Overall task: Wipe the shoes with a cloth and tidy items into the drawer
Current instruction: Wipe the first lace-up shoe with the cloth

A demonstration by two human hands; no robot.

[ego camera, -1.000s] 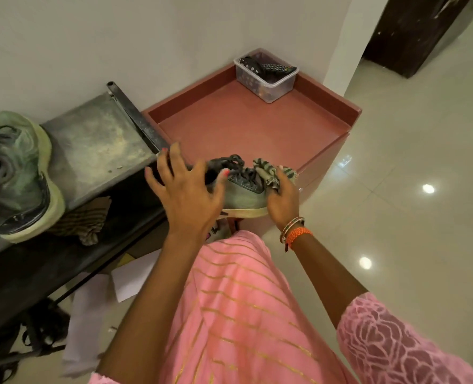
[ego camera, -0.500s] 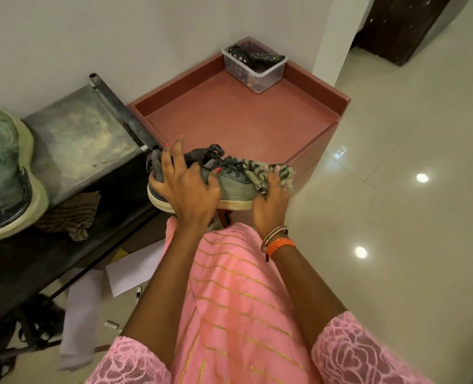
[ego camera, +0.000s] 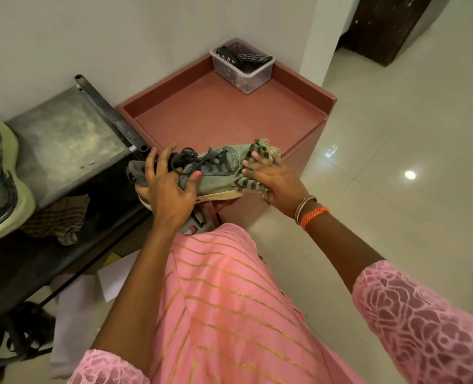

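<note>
The left hand (ego camera: 169, 195) has its grip curled round the heel and laces of the grey shoe (ego camera: 216, 173), steadying it at the near edge of the red cabinet (ego camera: 229, 117) so the toe faces the other hand. The right hand (ego camera: 271, 176) lies with fingers nearly straight, pressing the striped cloth (ego camera: 253, 184) onto the toe to wipe it; a second shoe (ego camera: 0, 184) waits on the bench (ego camera: 63, 139)

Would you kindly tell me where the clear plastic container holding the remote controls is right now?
In the head view, the clear plastic container sits upper centre, in the far corner of the red cabinet top, against the white wall.
</note>
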